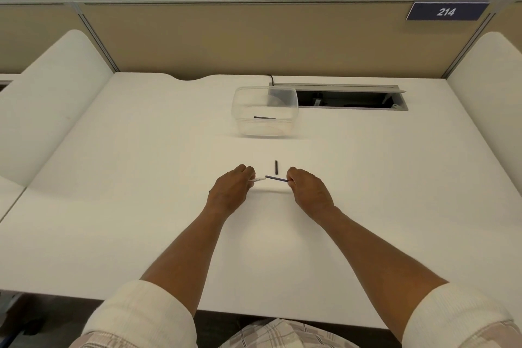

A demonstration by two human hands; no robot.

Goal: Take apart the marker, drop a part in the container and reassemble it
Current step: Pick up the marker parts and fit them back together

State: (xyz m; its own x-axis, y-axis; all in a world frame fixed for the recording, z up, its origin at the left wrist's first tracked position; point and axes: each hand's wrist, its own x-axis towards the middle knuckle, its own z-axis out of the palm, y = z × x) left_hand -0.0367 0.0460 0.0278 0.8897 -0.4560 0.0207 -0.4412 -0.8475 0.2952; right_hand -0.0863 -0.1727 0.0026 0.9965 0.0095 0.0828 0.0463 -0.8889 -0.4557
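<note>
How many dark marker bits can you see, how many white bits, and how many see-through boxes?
Dark marker pieces: 3, one inside the clear container, one lying on the desk, one held in the right hand
White marker pieces: 1, held in the left hand
Clear containers: 1
Total: 5

Even, soft overhead light; sharp picture.
The white worktop (pixel 141 206) is bright, shadows under the hands (pixel 230 192) are faint, and wide-angle bending curves the edges and the side partitions.
</note>
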